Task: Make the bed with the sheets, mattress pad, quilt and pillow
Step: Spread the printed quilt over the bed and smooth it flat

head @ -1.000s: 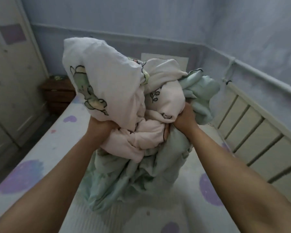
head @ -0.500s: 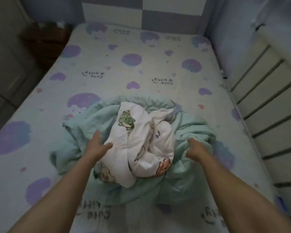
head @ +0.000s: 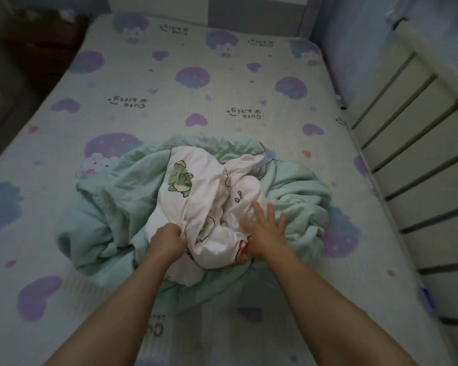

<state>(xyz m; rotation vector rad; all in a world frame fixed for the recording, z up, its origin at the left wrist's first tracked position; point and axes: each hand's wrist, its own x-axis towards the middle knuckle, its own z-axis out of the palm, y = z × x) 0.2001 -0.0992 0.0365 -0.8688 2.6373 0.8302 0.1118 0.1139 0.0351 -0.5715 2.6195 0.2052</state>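
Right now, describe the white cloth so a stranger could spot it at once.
On the bed's purple-heart mattress pad lies a crumpled heap of mint-green bedding. Nested in its middle is the white cloth, which the left hand grips. Only it is white with green cartoon animals; the bedding around it is plain green.

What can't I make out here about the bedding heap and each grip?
Head view only:
- left hand: its grip on the white printed fabric has the fingertips buried in a fold.
- right hand: blur hides whether its spread fingers touch the fabric.
- green quilt: corners and edges are tucked under the heap.
- dark cabinet, top left: too dim, cut by the frame edge.
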